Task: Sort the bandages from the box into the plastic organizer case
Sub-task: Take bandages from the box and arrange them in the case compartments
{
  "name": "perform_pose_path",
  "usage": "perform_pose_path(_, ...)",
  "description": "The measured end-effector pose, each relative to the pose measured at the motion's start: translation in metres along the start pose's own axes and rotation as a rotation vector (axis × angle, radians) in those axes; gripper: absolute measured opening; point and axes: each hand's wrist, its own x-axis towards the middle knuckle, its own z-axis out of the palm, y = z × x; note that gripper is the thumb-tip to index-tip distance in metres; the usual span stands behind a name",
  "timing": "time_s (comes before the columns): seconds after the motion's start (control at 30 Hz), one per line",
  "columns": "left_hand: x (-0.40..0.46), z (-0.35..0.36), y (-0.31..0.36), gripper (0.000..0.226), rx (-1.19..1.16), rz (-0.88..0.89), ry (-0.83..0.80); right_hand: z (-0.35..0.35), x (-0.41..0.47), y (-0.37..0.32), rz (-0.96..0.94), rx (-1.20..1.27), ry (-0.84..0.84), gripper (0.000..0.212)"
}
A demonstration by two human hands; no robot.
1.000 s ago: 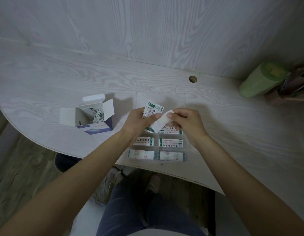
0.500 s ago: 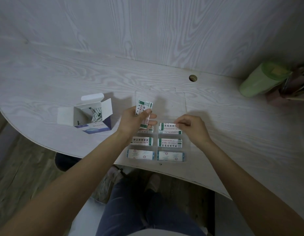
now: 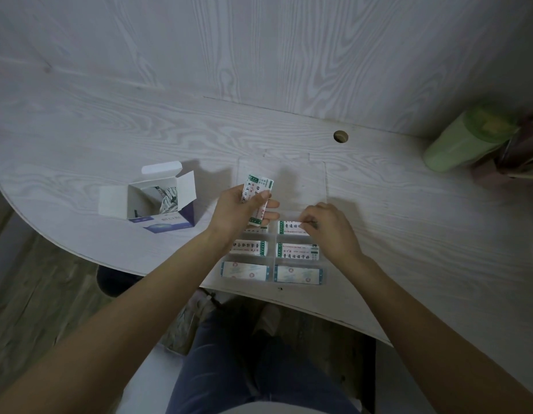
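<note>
1. the clear plastic organizer case point(image 3: 323, 186) lies open at the near edge of the pale wood-grain surface point(image 3: 80, 138) — its six near compartments already show wrapped bandages.
2. the left hand point(image 3: 239, 212) grips a small stack of green-and-white wrapped bandages point(image 3: 256, 194) above the case.
3. the right hand point(image 3: 328, 227), fingers curled, pinches one bandage point(image 3: 289, 228) at the far-right compartment.
4. the open white-and-purple cardboard box point(image 3: 160, 204), toward the surface's left edge, still holds bandages — sorting seems only partway through.
</note>
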Motion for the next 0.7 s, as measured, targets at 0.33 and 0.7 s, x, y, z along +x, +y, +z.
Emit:
perform_pose_path(0.33,-0.004,0.002,0.002,0.013,0.031,0.045,-0.116,-0.017,0.005,-0.036,0.07,0.548,0.071,0.013)
perform_pose_path(0.7,-0.007,-0.005,0.004,0.031,0.198,-0.033,-0.123,-0.022,0.011,-0.049,0.163,0.774,0.043,0.006)
